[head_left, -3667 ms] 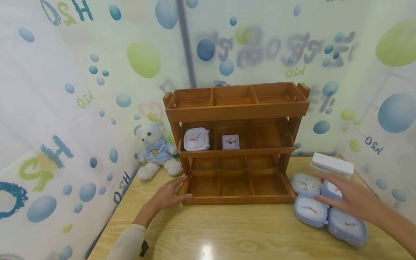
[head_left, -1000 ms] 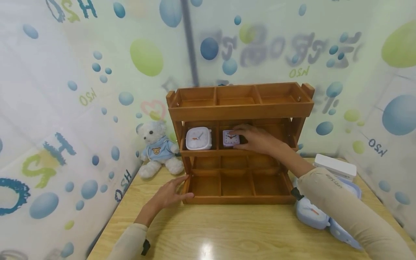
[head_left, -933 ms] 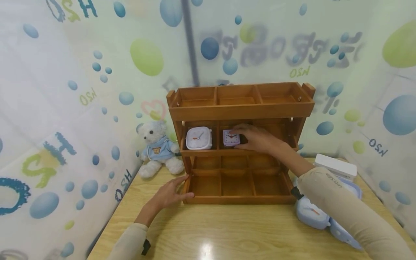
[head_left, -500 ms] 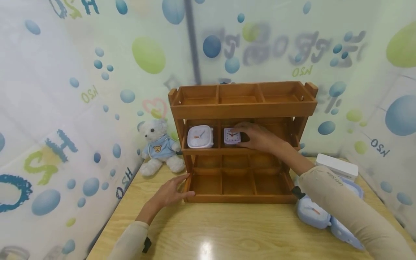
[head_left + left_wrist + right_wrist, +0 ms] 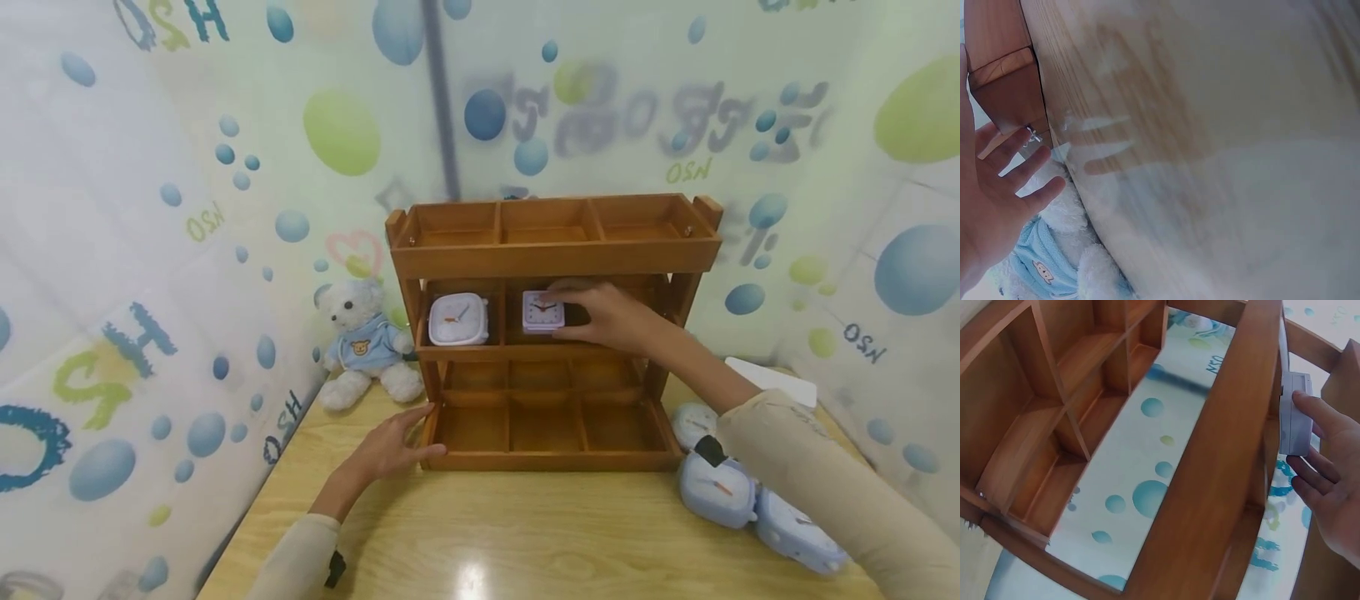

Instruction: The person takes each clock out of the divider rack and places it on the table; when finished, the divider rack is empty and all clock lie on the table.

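In the head view, my right hand pinches a small square alarm clock with a pale purple rim. This clock is at the middle compartment of the brown wooden shelf's middle tier. From the right wrist view, thumb and fingers hold the clock's grey-white body by its edges. A larger white alarm clock stands in the compartment to its left. My left hand is at the shelf's lower left corner, thumb by the front edge. In the left wrist view the left hand's fingers are spread and extended.
At the right of the table lie several clocks, among them a blue one and a paler round one, partly behind my right sleeve. A white box is behind them. A white teddy bear sits left of the shelf.
My right hand has gone from the clocks at the right to the small square clock. Over the last half second, hand and clock have shifted slightly right. My left hand stays at the corner.
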The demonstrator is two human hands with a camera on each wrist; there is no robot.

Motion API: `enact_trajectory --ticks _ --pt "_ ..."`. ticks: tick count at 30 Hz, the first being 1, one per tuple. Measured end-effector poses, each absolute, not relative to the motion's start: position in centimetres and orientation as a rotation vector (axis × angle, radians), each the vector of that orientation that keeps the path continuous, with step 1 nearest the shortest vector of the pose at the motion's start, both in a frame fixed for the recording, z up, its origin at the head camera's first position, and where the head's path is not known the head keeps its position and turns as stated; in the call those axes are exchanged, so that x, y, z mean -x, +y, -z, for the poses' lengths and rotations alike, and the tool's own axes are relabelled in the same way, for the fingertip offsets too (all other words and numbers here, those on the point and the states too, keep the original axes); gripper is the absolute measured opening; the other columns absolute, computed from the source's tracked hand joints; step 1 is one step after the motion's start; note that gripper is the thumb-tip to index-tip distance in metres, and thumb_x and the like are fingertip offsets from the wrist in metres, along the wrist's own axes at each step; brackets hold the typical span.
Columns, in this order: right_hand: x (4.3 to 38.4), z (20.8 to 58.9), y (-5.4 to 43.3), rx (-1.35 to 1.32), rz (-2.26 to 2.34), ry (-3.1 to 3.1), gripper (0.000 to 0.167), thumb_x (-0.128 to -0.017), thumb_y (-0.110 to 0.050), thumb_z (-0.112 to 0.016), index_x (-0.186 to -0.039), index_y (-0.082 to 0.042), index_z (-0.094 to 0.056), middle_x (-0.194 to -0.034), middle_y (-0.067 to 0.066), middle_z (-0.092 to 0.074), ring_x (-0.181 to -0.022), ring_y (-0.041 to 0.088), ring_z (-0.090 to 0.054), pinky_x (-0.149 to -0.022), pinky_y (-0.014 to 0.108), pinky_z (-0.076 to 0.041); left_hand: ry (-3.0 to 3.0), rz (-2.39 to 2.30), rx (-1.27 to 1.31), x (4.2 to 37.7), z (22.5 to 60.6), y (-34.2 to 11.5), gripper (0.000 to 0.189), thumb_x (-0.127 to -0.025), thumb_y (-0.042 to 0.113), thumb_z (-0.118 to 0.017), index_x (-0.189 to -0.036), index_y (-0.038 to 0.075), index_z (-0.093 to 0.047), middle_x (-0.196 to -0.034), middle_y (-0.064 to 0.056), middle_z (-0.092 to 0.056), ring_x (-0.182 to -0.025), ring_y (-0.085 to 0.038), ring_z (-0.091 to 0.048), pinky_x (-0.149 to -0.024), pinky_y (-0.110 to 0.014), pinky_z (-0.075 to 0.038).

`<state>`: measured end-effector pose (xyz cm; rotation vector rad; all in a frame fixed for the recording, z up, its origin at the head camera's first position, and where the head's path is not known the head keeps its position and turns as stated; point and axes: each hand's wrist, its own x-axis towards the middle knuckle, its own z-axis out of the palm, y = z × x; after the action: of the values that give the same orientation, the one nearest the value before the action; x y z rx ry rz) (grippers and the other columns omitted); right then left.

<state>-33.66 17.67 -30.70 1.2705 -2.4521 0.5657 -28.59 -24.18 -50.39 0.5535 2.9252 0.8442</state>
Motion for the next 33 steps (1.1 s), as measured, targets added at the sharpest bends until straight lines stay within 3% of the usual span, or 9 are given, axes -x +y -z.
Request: enact_trajectory --ticks 5,9,14,23,26,33 --pt "32.3 30.2 19.0 -1.274 -0.498 -2.397 0.052 -0.085 -0.019 -0.089 -0.133 -0.009 -0.071 -0.134 0.014 -0.066 -0.118 0.031 -0.067 -0.093 0.048 -0.057 2.926 -0.865 -0.553 28.5 50.5 -24.1 0.091 -0.085 0.070 -0.074 -0.158 0.023 -0.047 -0.159 -0.004 -0.048 -0.142 -0.034 -0.048 -0.112 -0.059 -0.042" --pt "30.8 30.4 20.6 -1.261 -0.434 -2.340 0.053 -0.081 -0.016 -0.091 -0.130 -0.008 -0.072 -0.129 0.017 -0.067 -0.109 0.034 -0.069 -0.084 0.049 -0.059 2.924 -0.862 -0.553 28.5 50.5 -24.1 0.093 -0.084 0.072 -0.072 -0.158 0.023 -0.047 -0.159 -0.004 -0.048 -0.142 -0.034 -0.048 -0.112 -0.059 -0.042" --pt "28.6 31.0 23.0 -1.282 -0.420 -2.270 0.059 -0.074 -0.007 -0.094 -0.129 -0.007 -0.072 -0.124 0.015 -0.067 -0.098 0.030 -0.071 -0.071 0.042 -0.060 2.931 -0.848 -0.548 28.5 50.5 -24.1 0.094 -0.083 0.074 -0.071 -0.158 0.022 -0.047 -0.159 -0.004 -0.048 -0.142 -0.034 -0.049 -0.111 -0.059 -0.043" --pt "24.7 33.2 27.6 -1.231 -0.386 -2.348 0.065 -0.072 -0.015 -0.096 -0.132 -0.011 -0.072 -0.130 0.010 -0.067 -0.092 0.019 -0.070 -0.067 0.030 -0.057 2.927 -0.839 -0.558 28.8 50.5 -24.2 0.095 -0.083 0.074 -0.071 -0.159 0.022 -0.046 -0.159 -0.004 -0.048 -0.142 -0.034 -0.048 -0.112 -0.058 -0.042" --pt "23.6 34.3 28.8 -1.229 -0.389 -2.356 0.063 -0.074 -0.018 -0.095 -0.132 -0.011 -0.072 -0.129 0.009 -0.067 -0.094 0.019 -0.070 -0.069 0.029 -0.057 2.932 -0.822 -0.572 28.8 50.5 -24.3 0.096 -0.083 0.075 -0.070 -0.159 0.021 -0.046 -0.159 -0.005 -0.048 -0.142 -0.034 -0.049 -0.112 -0.058 -0.042" --pt "21.7 37.5 31.1 -1.191 -0.354 -2.325 0.057 -0.086 -0.051 -0.082 -0.132 -0.017 -0.072 -0.129 0.007 -0.068 -0.098 0.020 -0.070 -0.073 0.030 -0.058 2.930 -0.814 -0.577 28.7 50.4 -24.1 0.096 -0.083 0.075 -0.071 -0.159 0.021 -0.046 -0.159 -0.005 -0.048 -0.142 -0.035 -0.048 -0.112 -0.058 -0.042"
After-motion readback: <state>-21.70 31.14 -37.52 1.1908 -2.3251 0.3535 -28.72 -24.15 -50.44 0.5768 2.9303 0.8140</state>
